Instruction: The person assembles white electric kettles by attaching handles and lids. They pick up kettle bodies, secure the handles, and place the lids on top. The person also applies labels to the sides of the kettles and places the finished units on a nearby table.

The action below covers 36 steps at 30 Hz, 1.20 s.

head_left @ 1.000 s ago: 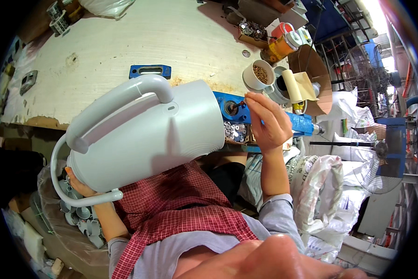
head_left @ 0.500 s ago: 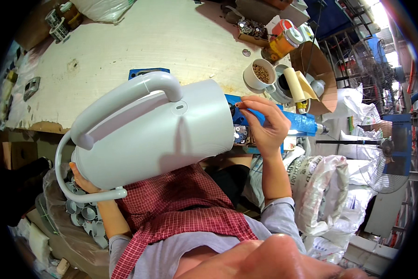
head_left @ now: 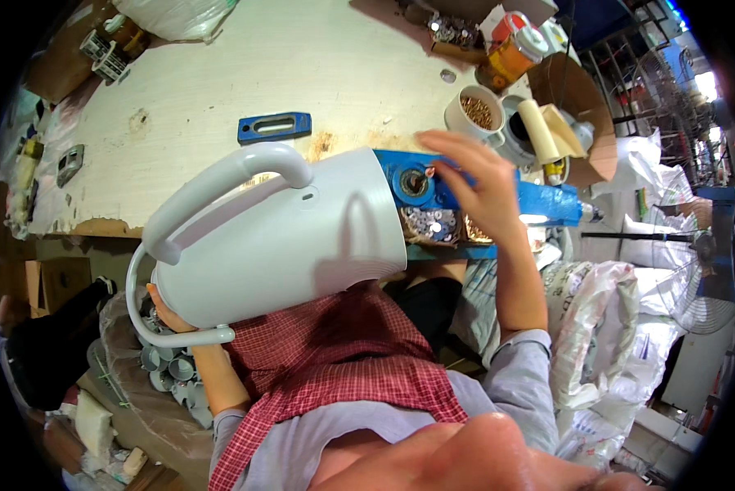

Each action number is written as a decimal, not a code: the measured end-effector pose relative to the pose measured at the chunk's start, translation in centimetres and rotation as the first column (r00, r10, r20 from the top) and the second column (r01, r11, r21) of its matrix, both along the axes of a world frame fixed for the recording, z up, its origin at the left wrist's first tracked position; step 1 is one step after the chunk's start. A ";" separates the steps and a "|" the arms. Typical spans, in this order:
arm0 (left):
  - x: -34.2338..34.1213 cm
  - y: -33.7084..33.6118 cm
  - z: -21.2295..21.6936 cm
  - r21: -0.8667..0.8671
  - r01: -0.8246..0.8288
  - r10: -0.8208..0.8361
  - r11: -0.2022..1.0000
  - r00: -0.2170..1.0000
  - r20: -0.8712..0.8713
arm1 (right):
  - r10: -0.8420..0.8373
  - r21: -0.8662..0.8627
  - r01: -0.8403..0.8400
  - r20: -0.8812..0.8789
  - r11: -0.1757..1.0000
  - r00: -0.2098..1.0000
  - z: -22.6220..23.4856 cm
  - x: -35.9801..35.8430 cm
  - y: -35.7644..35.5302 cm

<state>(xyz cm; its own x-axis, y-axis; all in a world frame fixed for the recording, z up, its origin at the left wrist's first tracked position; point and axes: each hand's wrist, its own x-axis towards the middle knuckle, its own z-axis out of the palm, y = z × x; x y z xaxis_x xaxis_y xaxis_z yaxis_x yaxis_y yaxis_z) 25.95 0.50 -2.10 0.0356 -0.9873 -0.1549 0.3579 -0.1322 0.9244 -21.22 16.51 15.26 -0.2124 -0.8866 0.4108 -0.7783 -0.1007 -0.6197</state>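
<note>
Fingers (head_left: 457,147) of my right hand (head_left: 488,184) curve leftward, thumb near forefinger, over the blue bar (head_left: 551,204) right of centre; whether they pinch anything, I cannot tell. The grey jug (head_left: 294,245) slants across the frame's centre, handle up. At its lower-left end my left hand (head_left: 169,312) cups it, probably so its wide end stays facing the bar. My right forearm rises steeply, wrist bent. The cup (head_left: 459,123) of brass bits, upper right, sits handily close, I judge.
</note>
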 end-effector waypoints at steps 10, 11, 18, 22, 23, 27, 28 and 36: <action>0.8 0.8 5.3 0.044 -0.073 0.073 0.996 0.997 -0.003 | -0.149 0.253 -0.099 0.796 0.963 0.586 -7.6 7.7 8.6; 0.5 1.0 5.6 0.044 -0.072 0.073 0.996 0.997 -0.014 | -0.080 0.161 -0.127 0.869 0.979 0.489 -8.9 9.2 7.8; 2.7 1.9 11.0 0.012 -0.078 0.078 0.997 0.997 -0.010 | -0.225 0.289 -0.092 0.877 0.953 0.425 -11.1 14.3 4.1; 2.8 2.1 11.4 0.006 -0.065 0.065 0.998 0.997 -0.047 | -0.242 0.311 0.032 0.666 0.950 0.705 -11.5 13.4 3.8; 2.9 2.3 11.2 0.011 -0.069 0.070 0.998 0.996 -0.056 | -0.254 0.302 0.070 0.628 0.951 0.735 -11.2 13.4 4.1; 2.9 2.3 10.1 0.021 -0.068 0.070 0.997 0.993 -0.097 | -0.175 0.002 0.186 0.355 0.983 0.918 -7.2 10.8 6.0; 2.8 2.3 9.9 0.030 -0.067 0.070 0.997 0.991 -0.111 | -0.203 -0.101 0.248 0.330 0.963 0.922 -6.1 9.7 6.2; 1.5 2.4 8.5 0.011 0.081 -0.077 0.997 0.976 -0.202 | -0.235 -0.492 0.022 -0.375 0.870 0.897 0.0 2.8 0.5</action>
